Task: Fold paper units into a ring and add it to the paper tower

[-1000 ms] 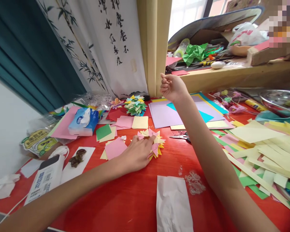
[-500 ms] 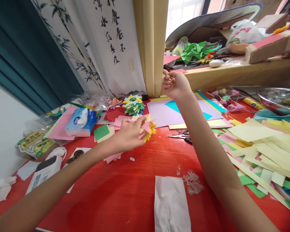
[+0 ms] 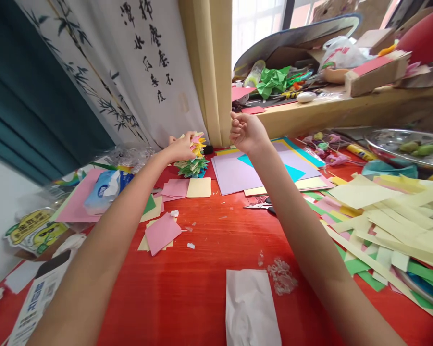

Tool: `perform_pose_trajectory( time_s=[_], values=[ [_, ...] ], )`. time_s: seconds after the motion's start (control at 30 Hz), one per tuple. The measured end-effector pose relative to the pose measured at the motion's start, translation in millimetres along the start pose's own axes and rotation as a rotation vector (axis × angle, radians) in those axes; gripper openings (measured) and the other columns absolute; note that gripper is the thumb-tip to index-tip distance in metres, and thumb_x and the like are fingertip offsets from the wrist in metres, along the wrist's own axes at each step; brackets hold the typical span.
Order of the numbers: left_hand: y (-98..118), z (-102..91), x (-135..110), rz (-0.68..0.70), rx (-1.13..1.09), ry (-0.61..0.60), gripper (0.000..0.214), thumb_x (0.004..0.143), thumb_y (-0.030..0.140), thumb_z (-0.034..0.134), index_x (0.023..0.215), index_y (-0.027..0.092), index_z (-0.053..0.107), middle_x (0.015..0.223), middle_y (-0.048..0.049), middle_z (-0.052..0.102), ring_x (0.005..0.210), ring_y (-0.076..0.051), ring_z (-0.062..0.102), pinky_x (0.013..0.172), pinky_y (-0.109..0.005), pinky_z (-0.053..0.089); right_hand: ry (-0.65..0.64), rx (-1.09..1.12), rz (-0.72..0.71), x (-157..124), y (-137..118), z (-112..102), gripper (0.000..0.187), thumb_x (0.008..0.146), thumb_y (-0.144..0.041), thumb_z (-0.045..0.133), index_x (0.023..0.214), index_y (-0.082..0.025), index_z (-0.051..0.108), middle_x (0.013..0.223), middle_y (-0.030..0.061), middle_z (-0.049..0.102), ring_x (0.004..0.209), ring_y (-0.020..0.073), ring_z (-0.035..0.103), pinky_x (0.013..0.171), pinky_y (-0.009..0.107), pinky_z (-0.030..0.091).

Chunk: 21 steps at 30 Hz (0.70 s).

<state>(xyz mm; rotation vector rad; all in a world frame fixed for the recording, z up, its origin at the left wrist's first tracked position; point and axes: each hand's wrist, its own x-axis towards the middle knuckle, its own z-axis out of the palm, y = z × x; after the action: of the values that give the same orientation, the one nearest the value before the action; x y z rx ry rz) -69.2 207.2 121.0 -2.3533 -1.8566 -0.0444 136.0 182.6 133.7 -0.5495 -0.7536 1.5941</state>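
Note:
At the back of the table, my left hand (image 3: 182, 148) is closed on a pink and yellow folded-paper ring (image 3: 198, 142). The ring is at the top of a green folded-paper stack (image 3: 192, 168); my fingers partly cover where they meet, and I cannot tell whether it rests there. My right hand (image 3: 250, 133) is raised above the lilac paper sheets (image 3: 230, 175), with its fingers curled together. Whatever it may hold is hidden. Below my right forearm lie black-handled scissors (image 3: 261, 206).
Pink paper squares (image 3: 163, 233) and cream squares (image 3: 199, 187) lie left of centre. A tissue pack (image 3: 103, 192) is at the left. Cut paper strips (image 3: 392, 221) pile up on the right, before a metal bowl (image 3: 378, 140). A white paper bag (image 3: 251, 307) lies in front.
My left hand has carried the pink and yellow paper ring back and left, from over the pink squares to the top of the green stack. My right hand keeps its curled pose. The view has shifted.

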Motion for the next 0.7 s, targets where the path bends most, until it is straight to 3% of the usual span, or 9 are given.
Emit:
perform_pose_trajectory(
  time_s=[0.1, 0.2, 0.37, 0.7],
  values=[
    [-3, 10.4, 7, -0.008, 0.032, -0.099, 0.08, 0.062, 0.036, 0.051, 0.134, 0.018, 0.021, 0.121, -0.0117, 0.054, 0.111, -0.031, 0.05, 0.097, -0.042, 0.022, 0.007, 0.039, 0.011, 0, -1, -1, 0.014, 0.074, -0.006, 0.039, 0.079, -0.017, 0.046, 0.047, -0.0091, 0.034, 0.035, 0.0011, 0.024, 0.036, 0.016, 0.02],
    [-7, 6.6, 7, -0.001, 0.046, -0.14, 0.082, 0.062, 0.038, 0.052, 0.136, 0.019, 0.02, 0.119, -0.0109, 0.055, 0.107, -0.031, 0.052, 0.097, -0.043, 0.023, 0.021, 0.057, 0.012, 1, -1, -1, 0.018, 0.074, -0.005, 0.038, 0.081, -0.018, 0.046, 0.047, -0.009, 0.035, 0.035, 0.0019, 0.024, 0.035, 0.016, 0.019],
    [-12, -8.3, 3, 0.035, 0.07, -0.16, 0.079, 0.061, 0.037, 0.053, 0.134, 0.02, 0.025, 0.106, -0.0078, 0.058, 0.101, -0.03, 0.052, 0.095, -0.04, 0.026, 0.018, -0.022, 0.0, 2, 1, -2, 0.016, 0.075, -0.006, 0.04, 0.08, -0.02, 0.047, 0.048, -0.0087, 0.035, 0.035, 0.0028, 0.025, 0.037, 0.017, 0.021],
    [-17, -17.9, -3, 0.042, 0.086, -0.138, 0.076, 0.063, 0.034, 0.054, 0.133, 0.021, 0.026, 0.093, -0.0067, 0.059, 0.103, -0.031, 0.046, 0.092, -0.04, 0.029, 0.033, -0.008, -0.005, -2, -2, 1, 0.014, 0.081, -0.009, 0.04, 0.074, -0.019, 0.045, 0.047, -0.0094, 0.035, 0.034, 0.0023, 0.025, 0.036, 0.017, 0.024]
  ],
)
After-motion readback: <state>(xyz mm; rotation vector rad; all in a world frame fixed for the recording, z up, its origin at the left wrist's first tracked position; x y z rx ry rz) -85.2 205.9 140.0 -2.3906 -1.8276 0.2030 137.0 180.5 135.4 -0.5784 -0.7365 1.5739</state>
